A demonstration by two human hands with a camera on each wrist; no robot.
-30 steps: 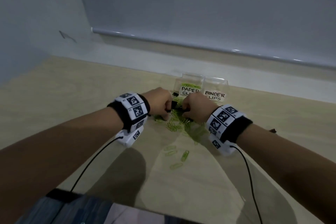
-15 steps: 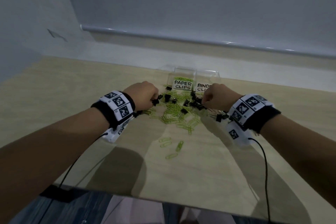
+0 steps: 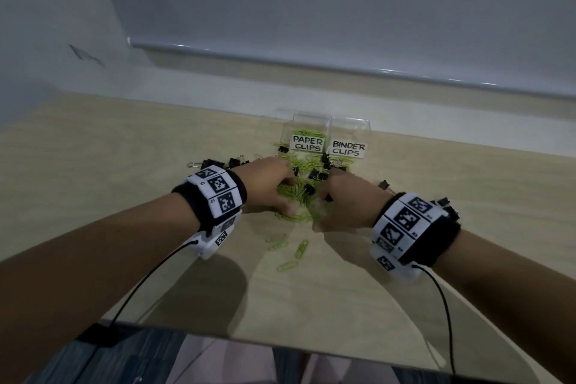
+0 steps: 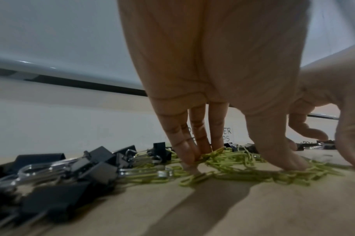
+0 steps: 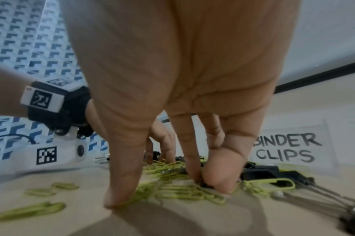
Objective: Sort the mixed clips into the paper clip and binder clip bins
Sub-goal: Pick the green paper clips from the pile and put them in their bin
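- Nearest your edge of the table [image 3: 327, 299], a few loose green paper clips [image 3: 288, 265] lie flat, long axes pointing roughly away from you.
- Your left hand [image 3: 268, 185] and right hand [image 3: 347, 206] sit side by side in the pile of clips [image 3: 299, 193], fingers pointing down and slightly curled, tips pressing on green clips; nothing lifted.
- Black binder clips [image 4: 57, 172] lie left of your left hand.
- At the far edge stand the paper clip bin [image 3: 307, 134] and binder clip bin [image 3: 349, 137], touching.

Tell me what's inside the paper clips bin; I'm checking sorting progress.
Through the clear wall of the paper clips bin, some green paper clips show above the label. The label hides whatever lies lower down.
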